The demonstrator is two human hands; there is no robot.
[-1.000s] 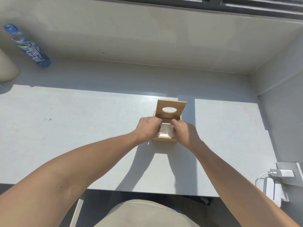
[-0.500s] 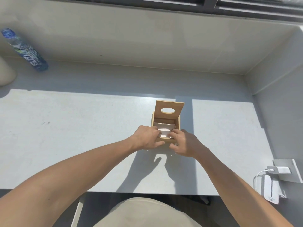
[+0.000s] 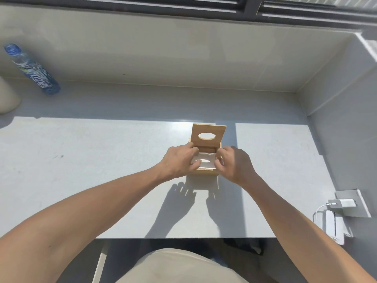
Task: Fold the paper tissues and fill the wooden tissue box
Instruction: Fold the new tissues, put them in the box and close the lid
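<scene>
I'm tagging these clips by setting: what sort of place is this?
Probably a home or office spot by a window: a plain grey table in strong sunlight below a dark window frame, a charger plugged into a wall socket, and a water bottle at the back. Which room, I cannot tell.

The wooden tissue box [image 3: 205, 172] sits on the sunlit part of the grey table, its hinged lid [image 3: 208, 136] with an oval slot standing upright at the far side, and white paper tissues [image 3: 206, 161] lie inside, apparently folded flat, though hands cover both sides.
</scene>
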